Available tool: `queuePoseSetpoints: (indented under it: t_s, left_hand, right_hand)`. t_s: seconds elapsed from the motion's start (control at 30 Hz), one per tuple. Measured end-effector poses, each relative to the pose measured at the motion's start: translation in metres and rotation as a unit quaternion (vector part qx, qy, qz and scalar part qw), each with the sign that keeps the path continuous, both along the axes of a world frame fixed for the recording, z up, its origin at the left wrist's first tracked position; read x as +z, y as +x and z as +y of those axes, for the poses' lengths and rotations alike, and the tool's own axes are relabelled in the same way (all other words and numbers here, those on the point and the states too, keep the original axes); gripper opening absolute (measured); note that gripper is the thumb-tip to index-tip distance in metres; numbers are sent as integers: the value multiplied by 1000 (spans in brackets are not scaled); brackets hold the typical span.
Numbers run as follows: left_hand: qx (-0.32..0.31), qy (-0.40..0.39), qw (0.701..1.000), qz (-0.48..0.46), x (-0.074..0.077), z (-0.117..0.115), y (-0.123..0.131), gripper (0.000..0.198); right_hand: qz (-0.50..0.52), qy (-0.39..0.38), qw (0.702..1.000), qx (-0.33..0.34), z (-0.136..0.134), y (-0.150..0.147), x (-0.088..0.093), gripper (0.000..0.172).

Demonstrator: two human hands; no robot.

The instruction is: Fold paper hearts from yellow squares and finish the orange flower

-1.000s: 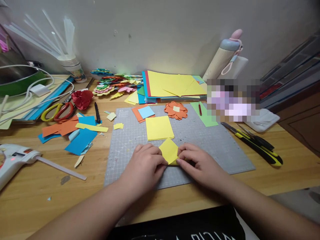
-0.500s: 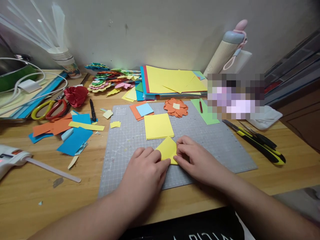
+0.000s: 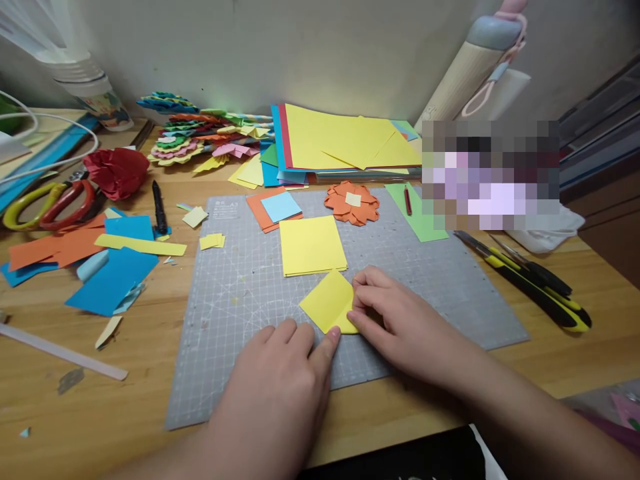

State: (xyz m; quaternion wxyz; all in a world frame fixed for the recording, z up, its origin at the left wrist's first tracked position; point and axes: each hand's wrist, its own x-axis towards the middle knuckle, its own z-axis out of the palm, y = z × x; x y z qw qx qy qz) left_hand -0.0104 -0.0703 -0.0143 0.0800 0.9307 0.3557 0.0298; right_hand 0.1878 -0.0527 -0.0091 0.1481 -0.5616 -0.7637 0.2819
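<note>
A partly folded sheet of yellow paper point(image 3: 327, 299) lies turned like a diamond on the grey cutting mat point(image 3: 225, 293). My right hand point(image 3: 393, 317) pinches its right side between thumb and fingers. At the paper's lower corner rests the thumb of my left hand point(image 3: 283, 380); the other fingers of that hand are bent over the mat, off the paper. Just behind is a stack of yellow squares point(image 3: 313, 245). Farther back on the mat sit an orange paper flower point(image 3: 367, 212) with a pale square at its centre, and a light blue square point(image 3: 281, 207) over orange paper.
Scissors point(image 3: 65, 200), a black pen point(image 3: 159, 208) and blue paper scraps point(image 3: 115, 277) lie left of the mat. A yellow-black utility knife point(image 3: 540, 287) lies at the right. Stacked coloured sheets point(image 3: 345, 137), layered paper flowers point(image 3: 200, 137) and a bottle point(image 3: 465, 73) line the wall.
My left hand has slid back toward me off the paper's left side, uncovering it, with its thumb still at the lower corner. My right hand keeps its pinch. The view has shifted slightly.
</note>
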Motion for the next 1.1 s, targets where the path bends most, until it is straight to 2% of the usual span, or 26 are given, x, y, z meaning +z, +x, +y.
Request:
queuePoseSetpoints:
  t_s: [0.17,0.37,0.6,0.83,0.97,1.1]
  left_hand:
    - [-7,7,1000,-5,-4,-1,-2,40]
    - [3,-31,999,-10,-1,1,1,36]
    - [0,6,1000,-23,0,-1,0,36]
    - [2,57,995,-82,1,-1,0,20]
    - [0,54,996,-73,-1,-1,0,27]
    - [12,28,998,-56,1,-1,0,25]
  right_hand:
    - [-2,1,1000,-16,0,-1,-2,20]
    - [-10,-32,999,-29,2,-3,2,22]
    - [-13,-45,998,-37,4,-3,2,23]
    - [-17,-37,999,-29,5,-3,1,24]
    - [-16,-35,999,-26,4,-2,1,23]
    - [-14,-37,999,-23,4,-2,1,23]
